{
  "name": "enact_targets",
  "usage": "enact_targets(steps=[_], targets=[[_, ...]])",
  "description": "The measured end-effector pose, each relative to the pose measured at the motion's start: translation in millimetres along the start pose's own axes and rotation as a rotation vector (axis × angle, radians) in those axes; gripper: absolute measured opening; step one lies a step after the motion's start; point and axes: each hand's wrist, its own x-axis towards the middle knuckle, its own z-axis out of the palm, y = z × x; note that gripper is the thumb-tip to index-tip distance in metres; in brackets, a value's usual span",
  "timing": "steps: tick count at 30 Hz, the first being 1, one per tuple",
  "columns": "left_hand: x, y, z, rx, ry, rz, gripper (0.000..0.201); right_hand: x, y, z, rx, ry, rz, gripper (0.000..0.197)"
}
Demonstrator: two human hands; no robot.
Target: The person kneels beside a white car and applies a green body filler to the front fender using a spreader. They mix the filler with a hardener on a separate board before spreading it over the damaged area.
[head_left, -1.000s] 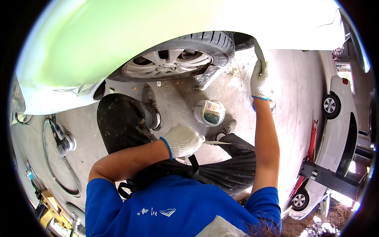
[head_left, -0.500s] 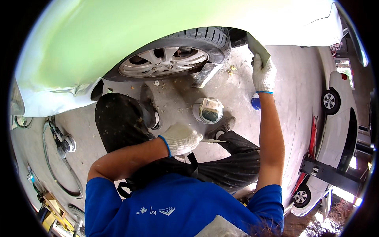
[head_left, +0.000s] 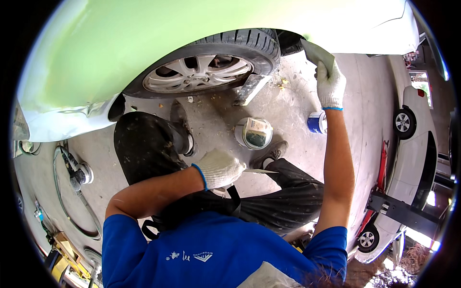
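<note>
My right hand (head_left: 331,87), in a white knit glove with a blue cuff, pinches a flat grey-green putty spreader (head_left: 318,53). The spreader's far corner is close to the wheel-arch edge of a pale green and white car body (head_left: 158,29); I cannot tell whether it touches. A small greenish smear shows on the panel there. Gloved the same way, my left hand (head_left: 220,168) is closed in front of my lap. A thin pale blade (head_left: 260,171), like a putty knife seen nearly edge-on, juts rightward from it; its handle is hidden.
A car wheel (head_left: 201,72) fills the arch, with a block (head_left: 252,90) by its tyre. A tub (head_left: 241,136) with a sponge-like pad on top stands between my feet. A blue-and-white can (head_left: 316,123) is near my right forearm. A hosed sander (head_left: 79,175) lies left; a white car (head_left: 408,168) is right.
My right hand and the spreader have shifted right and slightly toward me. More of the blue-and-white can shows now. My left hand has stayed in place with its blade.
</note>
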Motion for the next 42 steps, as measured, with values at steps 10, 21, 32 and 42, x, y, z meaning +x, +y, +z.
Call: enact_targets(steps=[10,21,32,42], targets=[[0,-2,0,0.038,-0.009,-0.016,0.022,3,-5,8,-0.194,0.015,-0.143,0.014],[-3,-1,-4,0.03,-0.01,-0.01,0.022,-1,-12,8,-0.155,0.019,-0.072,0.019],[-4,0,-4,-0.024,0.002,-0.003,0.02,-10,-14,26,-0.212,0.212,-0.227,0.009],[4,2,11,0.041,-0.021,0.004,0.023,-12,-25,36,-0.338,0.206,-0.243,0.012]])
